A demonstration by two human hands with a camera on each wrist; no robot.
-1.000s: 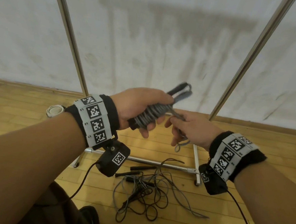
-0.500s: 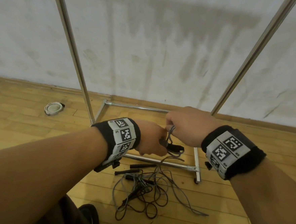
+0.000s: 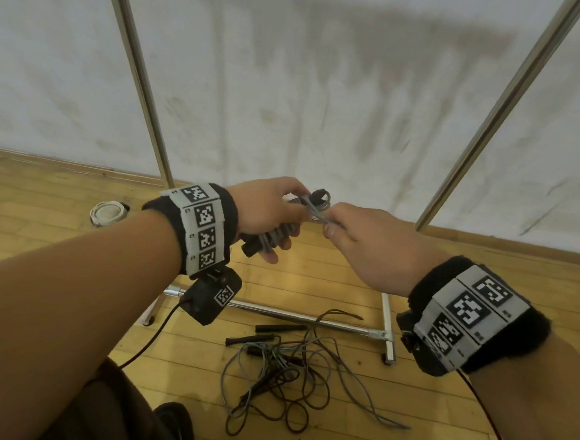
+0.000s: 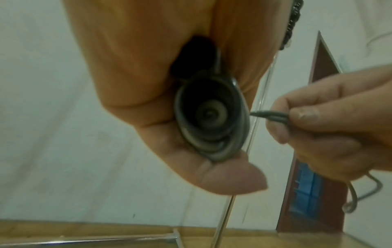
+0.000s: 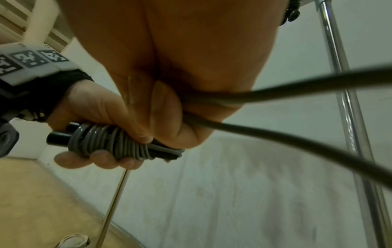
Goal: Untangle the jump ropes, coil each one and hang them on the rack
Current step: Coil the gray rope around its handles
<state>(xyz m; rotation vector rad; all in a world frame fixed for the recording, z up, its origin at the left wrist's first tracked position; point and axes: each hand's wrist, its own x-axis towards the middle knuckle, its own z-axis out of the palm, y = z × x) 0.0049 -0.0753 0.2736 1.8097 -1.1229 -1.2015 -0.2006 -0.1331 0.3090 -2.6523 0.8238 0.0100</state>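
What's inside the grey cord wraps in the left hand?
Black jump-rope handles run through the grey cord wraps, one end poking out. The left hand covers how many handles and their middles.

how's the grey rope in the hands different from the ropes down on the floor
The grey rope is wound in tight turns round its black handles, gripped by the left hand; the floor ropes sprawl in loose, crossing loops. The grey rope is held up off the floor, its end loop pinched by the right hand; the floor ropes lie untouched beside the rack base. Both have black handles, and neither hangs on the rack yet.
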